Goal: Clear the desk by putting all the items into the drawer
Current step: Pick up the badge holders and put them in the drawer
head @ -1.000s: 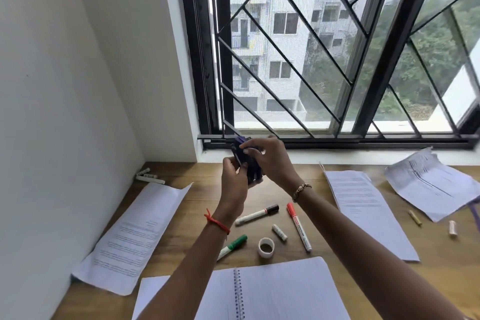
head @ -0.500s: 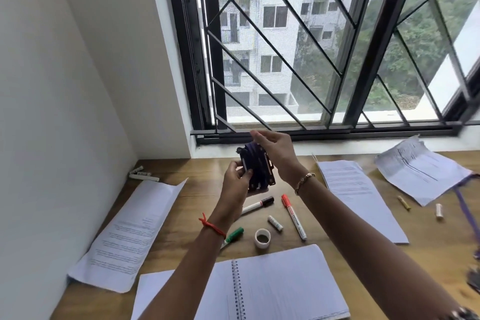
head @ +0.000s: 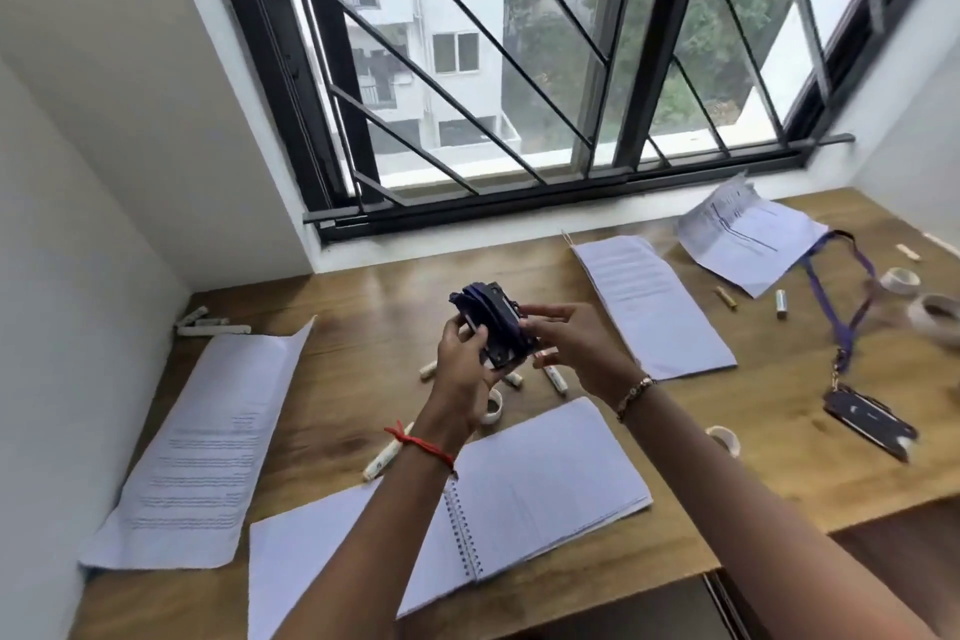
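The open notebook (head: 540,494) lies at the near edge of the desk (head: 779,463). Left of it lies a long sheet (head: 202,442), and behind that sheet, in the back corner, lie a few small sticks (head: 210,326). Just behind the notebook are a tape roll (head: 493,410) and scattered markers (head: 556,378). Above these the left hand (head: 462,364) and right hand (head: 571,348) hold a bundle (head: 493,327) (off the desktop). Behind and right of the notebook lies a folded sheet (head: 649,307), with a crumpled sheet (head: 748,239) farther right. Directly right of the notebook sits a second tape roll (head: 724,438), then a lanyard (head: 841,327) with its card holder (head: 865,421).
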